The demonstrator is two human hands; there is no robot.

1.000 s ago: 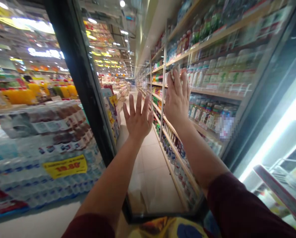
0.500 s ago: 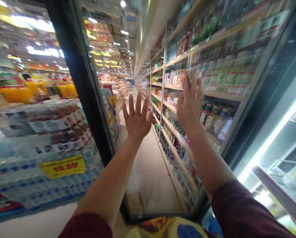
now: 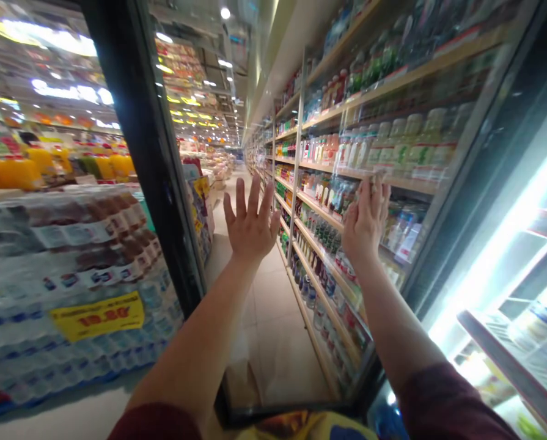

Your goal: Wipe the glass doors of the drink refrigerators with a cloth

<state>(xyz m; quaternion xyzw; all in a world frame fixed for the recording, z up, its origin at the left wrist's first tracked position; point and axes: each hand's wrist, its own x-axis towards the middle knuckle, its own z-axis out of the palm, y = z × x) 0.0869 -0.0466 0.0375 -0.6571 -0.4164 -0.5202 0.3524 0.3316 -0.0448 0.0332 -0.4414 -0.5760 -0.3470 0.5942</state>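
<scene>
I read the yellow sign (image 3: 99,316) as 19.80, though blurred; labels on the bottles (image 3: 398,143) defeat me. The left hand (image 3: 251,229) lies spread against the glass door (image 3: 310,250); the right hand (image 3: 365,223), fingers together there, hides whatever it grips, if anything.

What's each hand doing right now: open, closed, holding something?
Left hand: spread open, apparently against the glass door.
Right hand: not spread; too blurred to tell whether it holds anything.
</scene>
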